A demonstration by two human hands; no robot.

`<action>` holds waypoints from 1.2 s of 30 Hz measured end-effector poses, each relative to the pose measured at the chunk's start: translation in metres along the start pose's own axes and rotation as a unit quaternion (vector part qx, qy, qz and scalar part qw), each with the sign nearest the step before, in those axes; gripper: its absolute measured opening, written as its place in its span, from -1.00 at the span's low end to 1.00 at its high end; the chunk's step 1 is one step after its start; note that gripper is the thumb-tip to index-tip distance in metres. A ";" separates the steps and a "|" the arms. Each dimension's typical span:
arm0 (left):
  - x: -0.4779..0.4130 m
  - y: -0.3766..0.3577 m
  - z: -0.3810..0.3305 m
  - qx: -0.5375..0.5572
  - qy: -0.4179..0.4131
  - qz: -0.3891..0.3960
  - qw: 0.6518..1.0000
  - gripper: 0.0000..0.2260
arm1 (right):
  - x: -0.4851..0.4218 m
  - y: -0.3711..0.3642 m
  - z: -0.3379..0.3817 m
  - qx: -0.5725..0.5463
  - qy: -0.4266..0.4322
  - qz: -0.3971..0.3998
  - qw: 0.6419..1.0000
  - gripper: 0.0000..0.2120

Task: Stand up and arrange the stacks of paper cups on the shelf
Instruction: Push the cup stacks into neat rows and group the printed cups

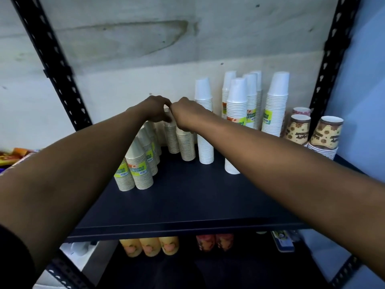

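Your left hand (155,109) curls over the top of a cream cup stack (172,140). Your right hand (187,115) grips the next cream stack (186,147). Both stacks stand upright, touching, mid-back on the shelf (187,201), with white stacks (235,126) to their right.

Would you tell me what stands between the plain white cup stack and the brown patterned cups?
In the head view, several tall white stacks with yellow-green labels stand between the plain white stack and the brown patterned cups.

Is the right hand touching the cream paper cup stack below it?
Touching. Head view: the right hand curls its fingers over the top of the cream paper cup stack.
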State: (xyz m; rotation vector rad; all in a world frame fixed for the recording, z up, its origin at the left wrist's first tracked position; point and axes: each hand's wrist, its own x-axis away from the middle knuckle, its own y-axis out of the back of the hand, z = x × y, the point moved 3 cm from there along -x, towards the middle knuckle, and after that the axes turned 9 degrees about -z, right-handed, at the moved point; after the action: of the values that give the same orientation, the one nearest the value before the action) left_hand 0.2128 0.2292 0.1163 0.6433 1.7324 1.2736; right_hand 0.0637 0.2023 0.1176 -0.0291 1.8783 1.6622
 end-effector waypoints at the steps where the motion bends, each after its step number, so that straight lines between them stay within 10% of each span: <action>1: 0.002 0.006 0.000 0.014 0.005 -0.005 1.000 -0.53 | 0.003 0.006 0.001 -0.006 0.001 -0.006 1.000 -0.57; 9: 0.038 0.080 -0.009 0.170 0.032 -0.097 0.980 -0.55 | 0.025 0.067 0.010 -0.058 -0.018 -0.059 0.996 -0.67; 18: 0.120 0.169 -0.001 0.431 0.108 -0.154 0.883 -0.67 | 0.058 0.113 0.023 -0.287 -0.087 -0.052 0.952 -0.61; 36: 0.256 0.056 0.090 0.368 0.237 -0.162 0.884 -0.42 | 0.093 0.024 0.106 -0.317 -0.030 0.024 0.948 -0.68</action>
State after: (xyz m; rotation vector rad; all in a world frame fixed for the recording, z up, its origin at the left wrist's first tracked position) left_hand 0.1608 0.4984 0.0730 0.4285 2.6400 0.5210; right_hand 0.0250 0.3381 0.0951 -0.1945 1.2376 2.2056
